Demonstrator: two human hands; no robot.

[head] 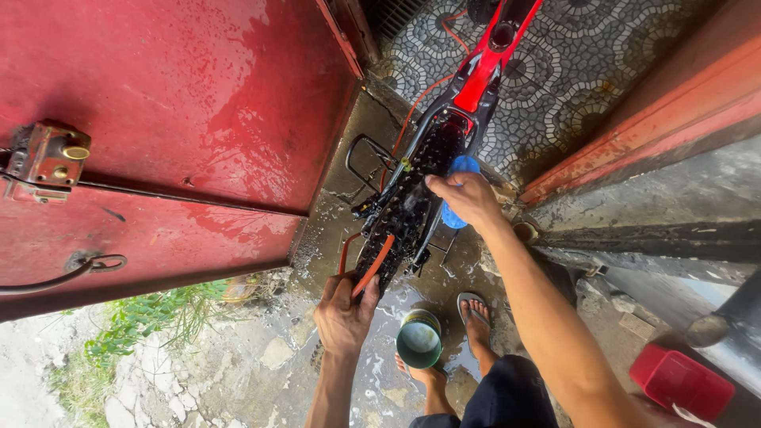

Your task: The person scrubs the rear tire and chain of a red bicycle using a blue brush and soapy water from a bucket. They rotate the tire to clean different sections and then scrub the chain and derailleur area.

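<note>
A green cup (pixel 418 341) sat on the wet ground by the person's feet. The left hand (pixel 343 313) was wrapped tight around an orange hose (pixel 372 267). Further off, the right hand (pixel 468 196) squeezed a blue sponge (pixel 458 190) against the bike's back wheel (pixel 404 210). A red gate (pixel 174 119) stood beside it.

A knobby black wheel (pixel 404 210) stands upright between both grips; an orange hose (pixel 372 265) and blue brush (pixel 460 194) touch it.
</note>
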